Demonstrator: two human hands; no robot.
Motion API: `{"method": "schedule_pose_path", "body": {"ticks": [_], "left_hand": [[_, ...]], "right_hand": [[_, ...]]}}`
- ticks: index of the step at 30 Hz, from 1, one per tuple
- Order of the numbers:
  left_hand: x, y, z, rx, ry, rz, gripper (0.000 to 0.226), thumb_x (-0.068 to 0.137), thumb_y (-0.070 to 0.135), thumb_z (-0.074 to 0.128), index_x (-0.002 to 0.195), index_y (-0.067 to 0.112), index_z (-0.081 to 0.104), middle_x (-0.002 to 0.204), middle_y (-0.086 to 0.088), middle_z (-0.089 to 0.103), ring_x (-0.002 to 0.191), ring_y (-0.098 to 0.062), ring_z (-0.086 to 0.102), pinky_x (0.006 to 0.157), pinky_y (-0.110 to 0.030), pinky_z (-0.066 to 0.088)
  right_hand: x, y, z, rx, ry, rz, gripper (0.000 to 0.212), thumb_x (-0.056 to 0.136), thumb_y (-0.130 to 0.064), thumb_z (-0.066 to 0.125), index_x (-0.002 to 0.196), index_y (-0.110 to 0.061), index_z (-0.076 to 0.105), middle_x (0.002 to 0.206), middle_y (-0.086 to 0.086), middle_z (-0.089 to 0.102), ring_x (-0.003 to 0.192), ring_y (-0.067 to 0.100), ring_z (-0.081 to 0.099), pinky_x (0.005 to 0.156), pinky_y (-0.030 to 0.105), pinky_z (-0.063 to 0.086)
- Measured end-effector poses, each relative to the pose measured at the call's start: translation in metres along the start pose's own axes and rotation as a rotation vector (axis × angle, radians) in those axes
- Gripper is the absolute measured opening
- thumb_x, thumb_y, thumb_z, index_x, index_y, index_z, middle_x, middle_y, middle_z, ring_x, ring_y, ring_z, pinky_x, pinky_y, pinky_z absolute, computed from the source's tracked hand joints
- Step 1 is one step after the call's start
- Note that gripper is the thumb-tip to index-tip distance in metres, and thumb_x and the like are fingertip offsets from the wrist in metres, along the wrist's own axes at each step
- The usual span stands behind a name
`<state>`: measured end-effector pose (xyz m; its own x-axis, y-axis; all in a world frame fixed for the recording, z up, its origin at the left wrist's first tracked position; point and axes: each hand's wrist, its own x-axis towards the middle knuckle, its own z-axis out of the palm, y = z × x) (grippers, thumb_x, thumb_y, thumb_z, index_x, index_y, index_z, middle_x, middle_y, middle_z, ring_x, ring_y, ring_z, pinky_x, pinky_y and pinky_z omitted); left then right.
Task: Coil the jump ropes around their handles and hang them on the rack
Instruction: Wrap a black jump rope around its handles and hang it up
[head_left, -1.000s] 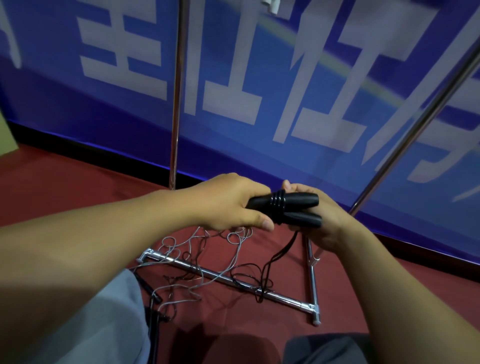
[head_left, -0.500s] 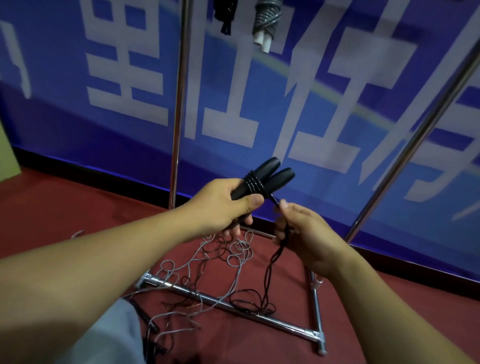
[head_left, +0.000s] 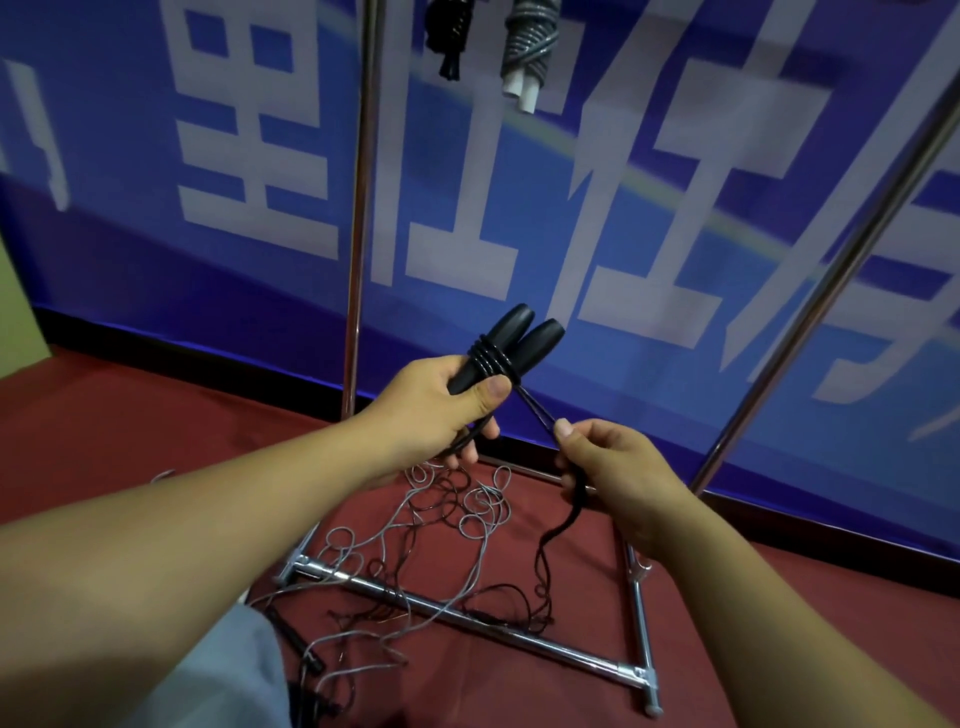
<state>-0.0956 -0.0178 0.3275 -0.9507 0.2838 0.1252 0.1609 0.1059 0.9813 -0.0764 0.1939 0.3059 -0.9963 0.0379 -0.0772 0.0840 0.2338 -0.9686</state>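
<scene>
Red floor (head_left: 130, 415); left hand (head_left: 426, 410) grips black handles (head_left: 498, 348), right hand (head_left: 618, 467) pinches rope (head_left: 535, 408).

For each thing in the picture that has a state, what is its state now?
Left hand: grips the black handles.
Right hand: pinches the black rope.
Black handles: paired, few turns wound.
Black rope: taut between hands, rest trailing down.
Grey rope: loose, tangled on floor.
Two coiled ropes: hanging above.

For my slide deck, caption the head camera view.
Left hand holds paired black handles while right hand pulls black rope taut for wrapping.
</scene>
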Motion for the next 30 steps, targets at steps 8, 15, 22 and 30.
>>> {"method": "schedule_pose_path", "body": {"ticks": [8,15,22,30], "left_hand": [[0.004,-0.004,-0.006,0.032,0.072,-0.01,0.014,0.095,0.033,0.064,0.098,0.019,0.063,0.07,-0.005,0.07,0.05,-0.019,0.06,0.043,-0.026,0.048],[0.015,-0.017,-0.014,0.156,0.148,-0.05,0.015,0.095,0.036,0.066,0.097,0.021,0.064,0.067,-0.004,0.069,0.046,-0.018,0.059,0.044,-0.026,0.047],[0.021,-0.024,-0.023,0.505,0.132,-0.028,0.022,0.092,0.05,0.065,0.086,0.028,0.062,0.063,0.0,0.07,0.043,-0.014,0.061,0.048,-0.027,0.048],[0.021,-0.018,-0.023,0.734,0.072,-0.04,0.029,0.089,0.058,0.063,0.087,0.03,0.06,0.057,0.004,0.065,0.039,-0.004,0.057,0.057,-0.032,0.052]], "right_hand": [[0.0,-0.004,-0.001,-0.02,0.032,0.01,0.038,0.097,-0.043,0.062,0.071,-0.014,0.066,0.063,0.005,0.049,0.047,0.011,0.037,0.045,0.023,0.031],[-0.006,-0.009,0.007,-0.093,0.022,-0.035,0.039,0.098,-0.045,0.059,0.074,-0.015,0.068,0.062,0.004,0.048,0.049,0.013,0.04,0.051,0.029,0.037],[-0.012,-0.012,0.019,-0.181,0.088,-0.125,0.026,0.09,-0.039,0.072,0.078,-0.017,0.067,0.055,-0.011,0.052,0.052,0.008,0.047,0.062,0.035,0.048],[-0.012,-0.011,0.014,-0.394,0.32,-0.327,0.018,0.089,-0.033,0.073,0.077,-0.022,0.066,0.055,-0.017,0.059,0.052,0.001,0.052,0.055,0.019,0.039]]}}
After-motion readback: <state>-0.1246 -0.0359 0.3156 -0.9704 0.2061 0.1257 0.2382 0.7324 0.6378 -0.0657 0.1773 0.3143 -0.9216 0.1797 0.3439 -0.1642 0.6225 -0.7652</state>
